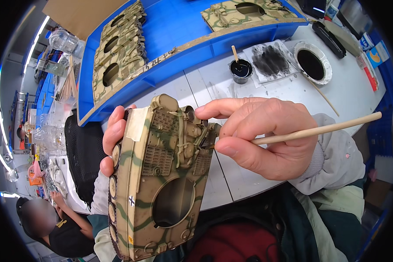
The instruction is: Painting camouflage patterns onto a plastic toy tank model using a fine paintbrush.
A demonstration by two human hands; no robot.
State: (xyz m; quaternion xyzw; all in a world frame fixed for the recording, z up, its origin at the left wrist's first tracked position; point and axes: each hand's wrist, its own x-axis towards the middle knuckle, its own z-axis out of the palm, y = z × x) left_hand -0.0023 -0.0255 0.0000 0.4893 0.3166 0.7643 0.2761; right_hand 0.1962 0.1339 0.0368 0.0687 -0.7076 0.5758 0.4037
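Flat blue-and-white cartons [377, 52] at upper right edge of table, beside a narrow red box [370, 77]; printing too small to tell. White cross marking low on hull side.

White panelled table [266, 94] carrying a blue tray [179, 39] lined with cardboard and holding more camouflaged hulls [118, 52]; near it a small black paint pot [240, 70] with a stick standing in it, a stained paper towel [270, 60], a foil dish of black liquid [312, 63]. Workshop beyond at left, with another seated person [52, 222].

Model tank hull [161, 179], tan with green stripes, turret opening bare, held tilted above table edge: left hand [113, 142] clasped around its far side, fingers curled over the track run. Right hand [266, 137] closed in a pinch on a pale wooden brush [314, 131], tip touching the rear deck near the mesh grilles.
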